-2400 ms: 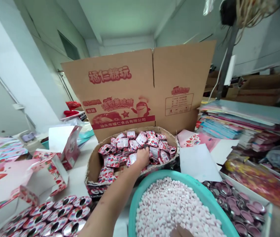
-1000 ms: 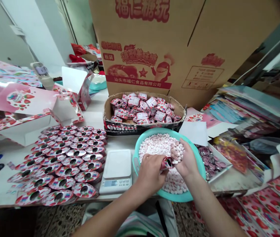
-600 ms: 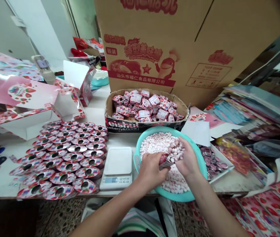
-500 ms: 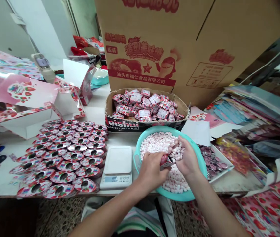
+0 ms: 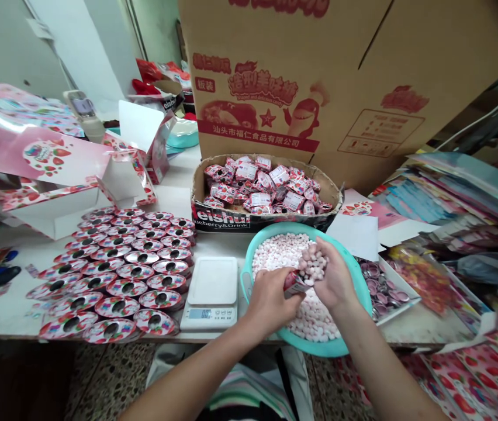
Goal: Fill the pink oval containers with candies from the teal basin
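At the lower left, strawberry-printed containers (image 5: 120, 287) stand in rows, openings up and uncapped; how full they are, I can't tell. Beside them sits the scale (image 5: 213, 280). Toward the middle, heaped containers (image 5: 260, 186) fill the cut-down box (image 5: 222, 221), seemingly the share left to do. Right of centre, the left hand (image 5: 270, 298) grips one small container (image 5: 293, 285), its end at the pale sweets (image 5: 313, 263) cupped in the right hand (image 5: 335, 275), over the basin (image 5: 363, 283). Farther right lie loose caps (image 5: 380, 286).
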### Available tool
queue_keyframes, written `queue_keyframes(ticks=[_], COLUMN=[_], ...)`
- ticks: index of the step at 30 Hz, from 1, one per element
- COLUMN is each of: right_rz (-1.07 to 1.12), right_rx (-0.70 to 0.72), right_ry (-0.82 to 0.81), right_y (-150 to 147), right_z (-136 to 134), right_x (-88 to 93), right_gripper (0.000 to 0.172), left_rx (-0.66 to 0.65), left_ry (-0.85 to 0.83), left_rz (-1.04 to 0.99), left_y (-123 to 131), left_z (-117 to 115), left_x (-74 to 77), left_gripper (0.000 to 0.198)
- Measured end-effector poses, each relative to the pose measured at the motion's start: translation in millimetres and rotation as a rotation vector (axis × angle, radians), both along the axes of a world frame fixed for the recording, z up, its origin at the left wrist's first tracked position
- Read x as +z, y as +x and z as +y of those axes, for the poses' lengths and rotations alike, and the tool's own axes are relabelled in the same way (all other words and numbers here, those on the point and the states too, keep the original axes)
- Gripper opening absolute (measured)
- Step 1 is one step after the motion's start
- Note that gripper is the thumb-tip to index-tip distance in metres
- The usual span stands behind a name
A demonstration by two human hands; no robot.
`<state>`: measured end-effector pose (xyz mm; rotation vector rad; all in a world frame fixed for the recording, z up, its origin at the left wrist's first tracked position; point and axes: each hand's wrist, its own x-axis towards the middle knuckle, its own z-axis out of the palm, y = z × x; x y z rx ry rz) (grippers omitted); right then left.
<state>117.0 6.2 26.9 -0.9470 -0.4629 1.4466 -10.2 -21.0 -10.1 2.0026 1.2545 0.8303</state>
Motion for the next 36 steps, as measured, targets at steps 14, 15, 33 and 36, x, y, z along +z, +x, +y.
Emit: queue_keyframes(ticks=[14,15,33,36], right_rz=[-0.073,-0.084,-0.131,-0.086], right_rx=[0.023,0.022,0.027,0.033], right_ry=[0.049,0.048,0.094,0.086], right_y=[-0.7,-1.1,-3.6,-1.0], right_z=[-0.6,-0.7,-1.3,-1.0], right_x=[3.6,3.6,4.7,8.2], right_gripper=[0.033,0.033,0.031,0.03], left_rx=[-0.005,-0.007,0.0,-0.019], left_ry=[-0.039,-0.046,-0.06,-0.058], left_rz=[-0.094,-0.097,-0.141,-0.177], left_y=[0.1,0.0,2.6,2.3], left_z=[1.9,2.1,3.5,4.0], left_x=[0.0,0.0,-3.3,-4.4], left_gripper=[0.019,0.02,0.029,0.033])
